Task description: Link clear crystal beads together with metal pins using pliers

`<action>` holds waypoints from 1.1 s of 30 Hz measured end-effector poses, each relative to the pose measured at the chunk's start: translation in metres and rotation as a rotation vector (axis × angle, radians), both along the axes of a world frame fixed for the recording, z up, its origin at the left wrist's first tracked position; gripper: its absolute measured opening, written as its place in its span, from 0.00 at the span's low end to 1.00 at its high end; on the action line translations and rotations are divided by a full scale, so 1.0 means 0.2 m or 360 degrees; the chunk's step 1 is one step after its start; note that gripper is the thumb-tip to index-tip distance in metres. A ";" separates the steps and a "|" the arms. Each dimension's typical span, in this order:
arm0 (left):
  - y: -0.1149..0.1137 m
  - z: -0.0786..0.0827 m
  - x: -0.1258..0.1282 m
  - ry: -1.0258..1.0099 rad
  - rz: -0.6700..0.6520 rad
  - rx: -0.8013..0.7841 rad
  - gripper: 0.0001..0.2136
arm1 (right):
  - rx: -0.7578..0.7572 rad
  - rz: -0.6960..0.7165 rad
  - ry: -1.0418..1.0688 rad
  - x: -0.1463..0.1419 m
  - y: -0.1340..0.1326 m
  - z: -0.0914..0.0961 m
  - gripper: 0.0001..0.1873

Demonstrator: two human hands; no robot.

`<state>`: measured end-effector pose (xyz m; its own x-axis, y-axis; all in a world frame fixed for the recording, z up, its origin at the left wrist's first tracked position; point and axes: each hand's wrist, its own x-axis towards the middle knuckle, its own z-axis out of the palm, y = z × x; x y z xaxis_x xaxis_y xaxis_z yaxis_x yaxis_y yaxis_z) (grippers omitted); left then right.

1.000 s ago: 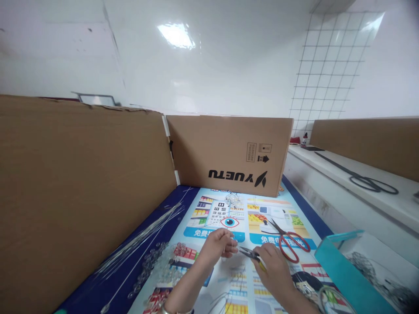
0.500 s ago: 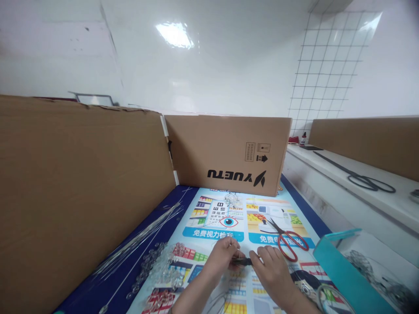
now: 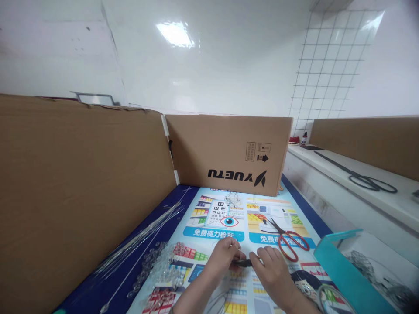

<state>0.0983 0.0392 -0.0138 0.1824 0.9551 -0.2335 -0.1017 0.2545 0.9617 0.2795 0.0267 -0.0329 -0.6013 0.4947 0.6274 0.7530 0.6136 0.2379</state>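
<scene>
Seemingly mid-work, the right hand [image 3: 271, 269] grips pliers [image 3: 242, 263] at the curled left hand [image 3: 225, 256], whose hold I can't tell, beads [image 3: 168, 271] and wires [image 3: 144, 237] lying loose.

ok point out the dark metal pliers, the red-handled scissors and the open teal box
Dark metal pliers [image 3: 242, 263], head view: exposed dark section.
Red-handled scissors [image 3: 280, 230], head view: blade near the pivot.
Open teal box [image 3: 347, 277], head view: outer side wall.

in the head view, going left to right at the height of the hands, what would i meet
Cardboard panel → bundle of thin wires → clear beads → left hand → pliers → right hand → red-handled scissors → teal-sided box
</scene>
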 end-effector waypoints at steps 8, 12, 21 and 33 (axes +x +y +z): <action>0.01 -0.02 0.00 -0.0010 -0.0018 -0.0002 0.09 | -0.0038 -0.0013 -0.0028 0.00 0.00 0.00 0.09; 0.02 -0.04 0.00 0.0016 0.0004 0.0009 0.08 | -0.0047 -0.0017 -0.0042 0.00 0.00 0.00 0.09; 0.01 -0.01 -0.01 0.0097 0.0052 0.0074 0.07 | -0.0094 -0.0073 -0.0034 -0.01 -0.01 0.00 0.09; 0.01 0.00 -0.03 0.0237 0.0014 0.0332 0.08 | -0.0384 -0.0160 0.0039 -0.03 0.00 -0.04 0.04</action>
